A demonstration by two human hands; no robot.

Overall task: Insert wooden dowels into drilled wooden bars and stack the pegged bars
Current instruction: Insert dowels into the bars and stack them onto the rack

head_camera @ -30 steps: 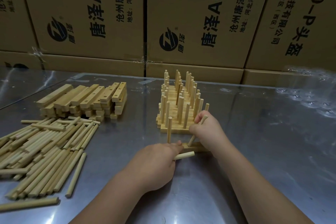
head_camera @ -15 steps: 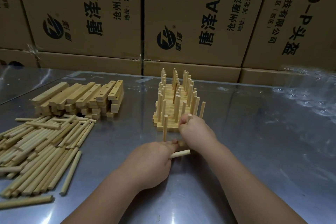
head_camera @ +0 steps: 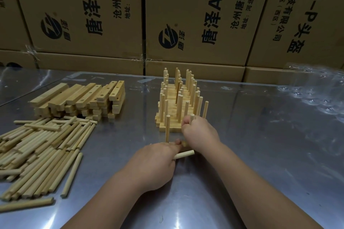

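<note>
Beneath the right hand [head_camera: 200, 133], fisted round a pale upright wooden dowel [head_camera: 192, 117], seemingly to press it home, lies the mostly hidden drilled wooden bar [head_camera: 184, 143]; just beside, the left hand [head_camera: 154, 163] steadies it, gripping a spare pale dowel [head_camera: 184, 154] ready.

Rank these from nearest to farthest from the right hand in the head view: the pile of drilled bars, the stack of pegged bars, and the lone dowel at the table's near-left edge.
1. stack of pegged bars: directly behind the right hand.
2. pile of drilled bars: back left of the table.
3. lone dowel: near-left edge, farthest.
</note>
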